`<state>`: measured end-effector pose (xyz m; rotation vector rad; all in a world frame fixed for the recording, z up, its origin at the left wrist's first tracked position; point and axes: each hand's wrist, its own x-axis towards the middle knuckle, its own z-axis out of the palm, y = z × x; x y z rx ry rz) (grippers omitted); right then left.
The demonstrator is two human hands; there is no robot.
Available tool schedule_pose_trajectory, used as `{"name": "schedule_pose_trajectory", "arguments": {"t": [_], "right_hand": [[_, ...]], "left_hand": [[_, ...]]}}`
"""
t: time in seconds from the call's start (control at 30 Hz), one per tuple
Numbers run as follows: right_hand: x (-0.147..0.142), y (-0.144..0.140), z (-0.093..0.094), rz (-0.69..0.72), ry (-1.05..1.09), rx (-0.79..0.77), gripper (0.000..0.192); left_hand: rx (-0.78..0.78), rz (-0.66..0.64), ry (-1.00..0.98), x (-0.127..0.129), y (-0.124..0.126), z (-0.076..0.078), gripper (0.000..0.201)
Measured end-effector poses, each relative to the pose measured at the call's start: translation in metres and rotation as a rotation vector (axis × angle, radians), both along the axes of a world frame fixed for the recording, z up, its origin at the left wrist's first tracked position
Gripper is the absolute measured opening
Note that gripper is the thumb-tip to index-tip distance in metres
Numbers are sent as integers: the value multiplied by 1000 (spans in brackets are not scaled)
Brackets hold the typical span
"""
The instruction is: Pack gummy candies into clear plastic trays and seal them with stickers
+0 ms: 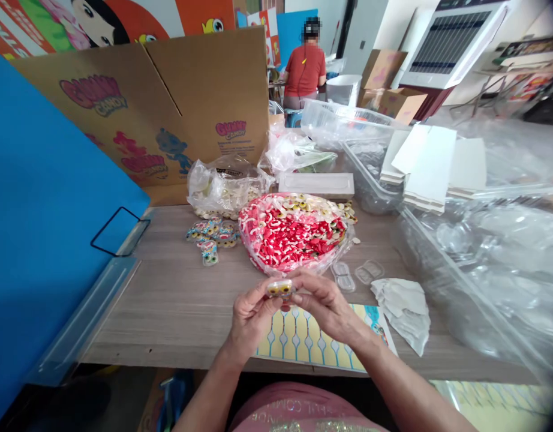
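Observation:
My left hand (251, 312) and my right hand (328, 305) meet over the table's near edge, both pinching a small clear plastic case with yellow eye-shaped candy (280, 289) inside. Under the hands lies a printed card sheet (303, 345) with yellow and blue shapes. Just beyond the hands sits a clear bag full of red and white candies (294, 231). To its left is a small pile of packed candy cases (211, 236). Two empty clear cases (355, 275) lie to the right of the bag.
A blue board (42, 216) and a printed cardboard box (168, 114) stand at left. A bag of loose candy (222, 189), white trays (427, 165), clear bins with plastic bags (483, 252) and crumpled white paper (405, 309) crowd the back and right. Another person in red (306, 69) sits far behind.

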<state>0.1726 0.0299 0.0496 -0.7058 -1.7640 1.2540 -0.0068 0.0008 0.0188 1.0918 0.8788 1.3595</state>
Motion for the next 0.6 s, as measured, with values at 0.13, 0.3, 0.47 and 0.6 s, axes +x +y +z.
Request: {"name": "schedule_pose_trajectory", "arguments": {"t": [0.13,0.3,0.47,0.6], "right_hand": [[6,-8,-8,-42,-165,0,22],[3,-7,-35,-229,-127,14,15],[-15,-10,-41,-316,-203,31,25],[2,-5,-55,-433,-438,232,26]], "left_hand": [[-272,-58,-74,4,-4,-2,25],[-298,9,-3,12,2,-12,36],[-309,54,191,10,-2,-6,30],[-335,100,298,-35,33,1,40]]}}
